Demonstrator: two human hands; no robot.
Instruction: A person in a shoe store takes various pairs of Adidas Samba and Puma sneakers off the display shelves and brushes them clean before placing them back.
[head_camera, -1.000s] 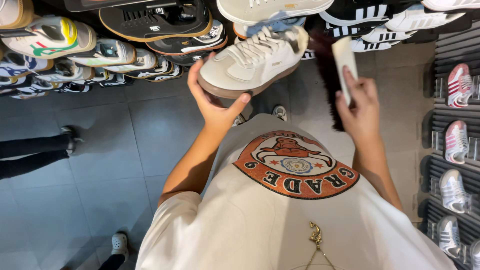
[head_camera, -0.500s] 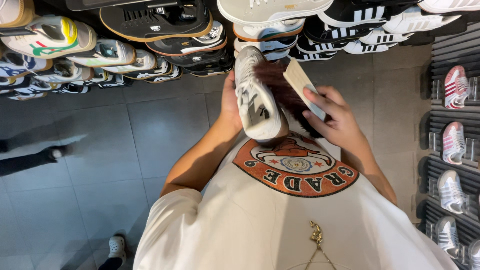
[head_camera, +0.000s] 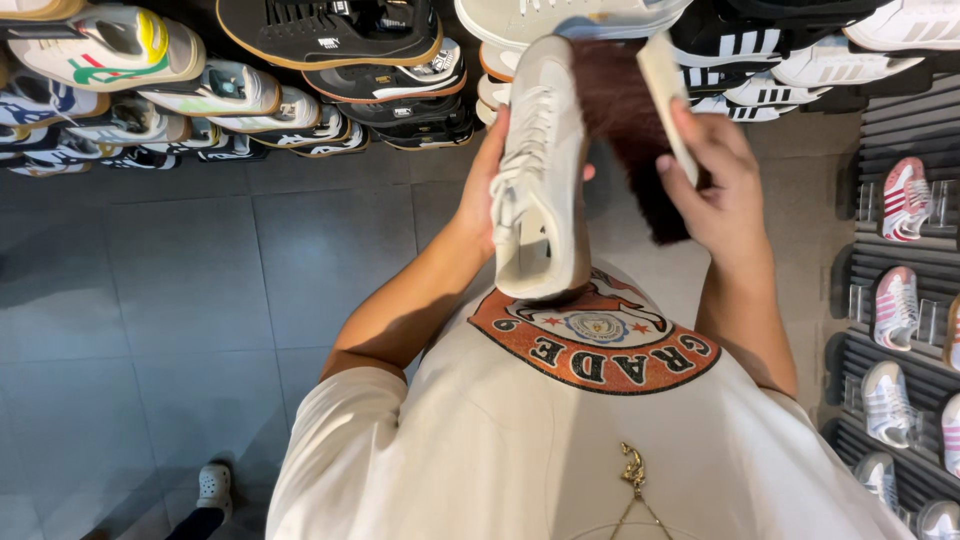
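Shoe shelves (head_camera: 300, 60) crowd twelve o'clock; our raised left hand (head_camera: 490, 190) grasps the white sneaker (head_camera: 540, 180), right hand (head_camera: 720, 190) clenching the brush (head_camera: 640, 120).

A: What colour is the sneaker (head_camera: 540, 180) held up close?

B: Off-white all over, laces included, with a pale cream sole edge.

A: And the brush (head_camera: 640, 120) beside it?

B: Dark brown bristles on a light tan wooden back.

A: The shirt?

B: The T-shirt (head_camera: 520, 450) is white, with a round orange-red badge (head_camera: 595, 335) edged in black, white letters and a pale blue centre. A gold pendant (head_camera: 632, 468) hangs on it.

A: The shelves?

B: A black sneaker with a tan sole (head_camera: 330, 35), a white one with green, red and yellow accents (head_camera: 105, 50), black ones with white stripes (head_camera: 740, 50). On the dark wall rack, white shoes with pink stripes (head_camera: 905, 200).

A: The floor?

B: The floor tiles (head_camera: 150, 300) are grey.
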